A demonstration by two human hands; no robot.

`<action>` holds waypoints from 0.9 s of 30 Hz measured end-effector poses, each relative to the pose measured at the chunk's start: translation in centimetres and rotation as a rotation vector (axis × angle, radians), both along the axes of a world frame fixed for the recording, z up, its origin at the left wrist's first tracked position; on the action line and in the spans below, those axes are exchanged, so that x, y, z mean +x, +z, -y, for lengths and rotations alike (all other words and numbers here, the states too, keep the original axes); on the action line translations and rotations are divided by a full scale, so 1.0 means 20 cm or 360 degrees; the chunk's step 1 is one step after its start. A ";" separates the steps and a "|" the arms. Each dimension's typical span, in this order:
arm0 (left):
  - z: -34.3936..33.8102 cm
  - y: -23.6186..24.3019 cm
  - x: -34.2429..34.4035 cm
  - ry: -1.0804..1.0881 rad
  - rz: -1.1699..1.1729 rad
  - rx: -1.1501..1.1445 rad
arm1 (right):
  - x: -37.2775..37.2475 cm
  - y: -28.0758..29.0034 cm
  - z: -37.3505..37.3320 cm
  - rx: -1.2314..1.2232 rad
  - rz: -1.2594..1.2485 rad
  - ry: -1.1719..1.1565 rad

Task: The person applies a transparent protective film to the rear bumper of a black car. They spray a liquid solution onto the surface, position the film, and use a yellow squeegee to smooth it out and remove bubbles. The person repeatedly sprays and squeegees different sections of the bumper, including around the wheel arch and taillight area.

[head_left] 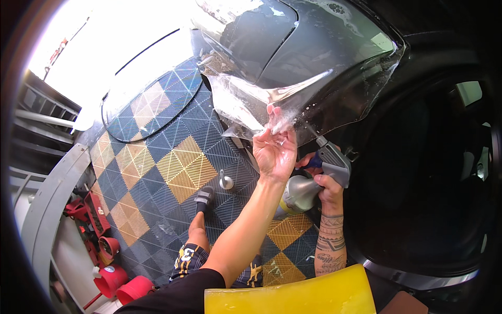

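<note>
So the right hand (330, 192)'s got a solid grip on a grey trigger spray bottle (301, 192), nozzle pointed at the left hand (275, 152). That 1's palm-up, fingers curled at the clear film (238, 102)'s loose edge; can't tell if it's pinching. Film's draped over the grey car bodywork (250, 49).

A white numeral (186, 254) stands on the dark shorts (184, 267); the script-like tattoo (331, 259) on the right forearm (324, 251) is unreadable.

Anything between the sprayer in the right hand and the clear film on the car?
The left hand, partly: it is up at the clear film, with white spray around its fingers. Nothing else visible blocks the trigger sprayer.
</note>
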State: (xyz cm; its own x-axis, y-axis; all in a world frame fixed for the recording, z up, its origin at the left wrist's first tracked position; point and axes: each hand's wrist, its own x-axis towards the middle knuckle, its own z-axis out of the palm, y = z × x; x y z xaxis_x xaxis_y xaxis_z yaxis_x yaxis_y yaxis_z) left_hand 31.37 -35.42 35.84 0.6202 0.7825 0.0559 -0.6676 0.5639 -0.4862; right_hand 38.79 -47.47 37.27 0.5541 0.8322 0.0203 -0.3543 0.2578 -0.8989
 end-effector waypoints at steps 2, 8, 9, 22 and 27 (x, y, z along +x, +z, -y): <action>0.00 -0.04 0.02 -0.0039 0.0237 -0.0026 | 0.03 -0.04 -0.01 -0.0008 0.0014 0.0082; 0.00 -0.12 0.02 -0.0120 0.0450 -0.0039 | 0.02 0.01 -0.04 0.0041 -0.0064 -0.0124; 0.00 -0.13 0.02 -0.0093 0.0426 -0.0010 | 0.05 -0.02 -0.03 0.0054 0.0005 -0.0070; 0.01 -0.22 0.02 -0.0124 0.0442 0.0033 | 0.05 0.03 -0.10 -0.0041 0.0228 0.0040; 0.03 -0.26 -0.02 -0.0208 0.0404 0.0103 | 0.01 -0.02 -0.12 0.0005 0.0287 -0.0065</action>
